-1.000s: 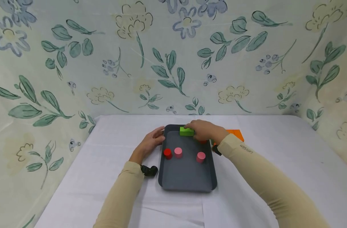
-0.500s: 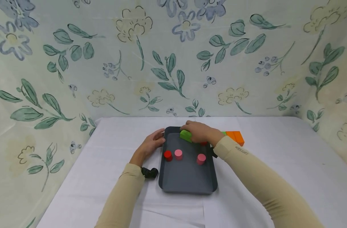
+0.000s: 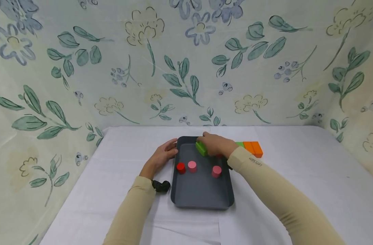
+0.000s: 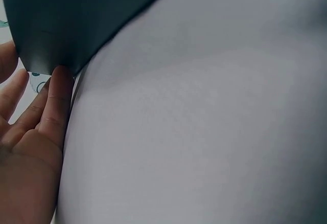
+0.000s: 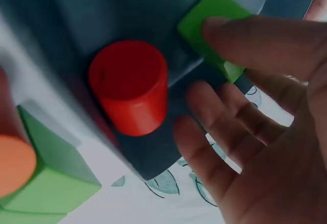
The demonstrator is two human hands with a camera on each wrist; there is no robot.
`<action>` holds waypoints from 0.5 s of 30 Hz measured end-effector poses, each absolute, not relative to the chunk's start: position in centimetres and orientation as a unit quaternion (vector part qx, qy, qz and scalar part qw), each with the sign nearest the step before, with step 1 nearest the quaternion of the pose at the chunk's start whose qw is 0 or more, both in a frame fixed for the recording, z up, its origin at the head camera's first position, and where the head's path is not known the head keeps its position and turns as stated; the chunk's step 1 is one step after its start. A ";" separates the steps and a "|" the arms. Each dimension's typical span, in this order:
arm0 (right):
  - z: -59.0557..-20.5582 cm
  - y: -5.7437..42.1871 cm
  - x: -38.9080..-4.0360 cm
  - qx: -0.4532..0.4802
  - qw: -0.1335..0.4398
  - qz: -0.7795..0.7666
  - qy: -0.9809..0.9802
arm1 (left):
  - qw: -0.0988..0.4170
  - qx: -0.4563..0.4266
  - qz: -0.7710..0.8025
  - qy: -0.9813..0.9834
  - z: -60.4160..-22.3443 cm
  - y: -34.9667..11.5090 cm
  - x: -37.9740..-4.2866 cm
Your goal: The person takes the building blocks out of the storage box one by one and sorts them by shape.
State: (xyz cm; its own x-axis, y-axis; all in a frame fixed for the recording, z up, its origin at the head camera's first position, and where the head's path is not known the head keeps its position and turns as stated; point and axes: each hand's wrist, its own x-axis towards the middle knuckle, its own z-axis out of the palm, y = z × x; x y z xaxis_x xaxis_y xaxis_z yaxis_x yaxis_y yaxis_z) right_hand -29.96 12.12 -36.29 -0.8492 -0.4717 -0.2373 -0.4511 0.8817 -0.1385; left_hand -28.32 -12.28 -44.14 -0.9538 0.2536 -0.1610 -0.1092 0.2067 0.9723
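Observation:
A dark grey tray [image 3: 201, 197] lies on the white-covered table. My right hand [image 3: 216, 144] reaches into its far end and pinches a green block [image 3: 201, 148] between thumb and index finger. In the right wrist view the green block [image 5: 219, 29] sits tilted, the thumb on its face. Close by stands a red cylinder [image 5: 130, 88], mostly hidden by the hand in the head view. My left hand [image 3: 161, 156] rests against the tray's left wall, fingers loosely extended. Another red cylinder [image 3: 181, 167], a pink cylinder [image 3: 192, 166] and a second pink cylinder [image 3: 216, 171] stand inside the tray.
Right of the tray, orange blocks [image 3: 253, 149] lie beside a green block [image 3: 239, 144], partly covered by the right arm. The right wrist view shows an orange cylinder [image 5: 15, 165] there too. A floral cloth [image 3: 186, 68] hangs behind the table.
The green block, which lay straight along the tray's far wall, has been turned and shifted slightly right and nearer by my right hand. The left hand stays at the tray's edge.

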 end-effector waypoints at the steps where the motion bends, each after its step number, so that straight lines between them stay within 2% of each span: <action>1: -36.2 12.2 -30.0 -0.240 0.129 -0.041 0.961 | 0.142 0.051 0.626 0.765 -44.1 -12.3 -28.3; 15: -35.9 13.0 -30.8 -0.256 0.133 -0.106 0.952 | 0.142 0.048 0.632 0.760 -44.0 -12.2 -28.2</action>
State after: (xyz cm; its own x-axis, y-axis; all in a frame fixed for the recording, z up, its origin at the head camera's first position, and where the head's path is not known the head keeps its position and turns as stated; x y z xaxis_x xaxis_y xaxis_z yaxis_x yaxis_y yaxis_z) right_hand -30.79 13.00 -35.92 -0.8340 -0.5148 -0.1984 -0.4586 0.8468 -0.2694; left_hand -28.24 -12.17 -43.96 -0.9548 0.2537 -0.1550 -0.1064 0.1954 0.9749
